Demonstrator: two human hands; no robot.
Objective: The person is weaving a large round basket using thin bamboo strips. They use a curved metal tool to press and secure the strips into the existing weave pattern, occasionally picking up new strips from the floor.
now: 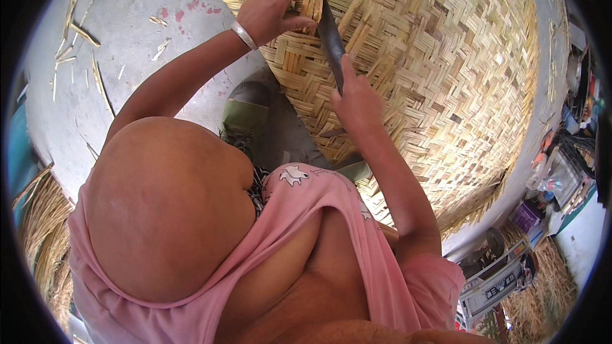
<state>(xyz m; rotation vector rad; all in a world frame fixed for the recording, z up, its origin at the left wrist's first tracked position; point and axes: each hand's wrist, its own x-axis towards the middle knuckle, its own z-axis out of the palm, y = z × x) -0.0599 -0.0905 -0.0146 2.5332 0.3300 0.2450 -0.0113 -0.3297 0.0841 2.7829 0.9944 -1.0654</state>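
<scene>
Grey floor (pixel 143 57) strewn with loose strips (pixel 97 86) borders a herringbone-woven mat (pixel 446 57). Over the mat, the right hand (pixel 361 107) grips a dark-bladed knife (pixel 332 43). Beside the blade, the left hand (pixel 271 18) is partly curled, thumb extended; whether it pinches anything, I cannot tell.
</scene>
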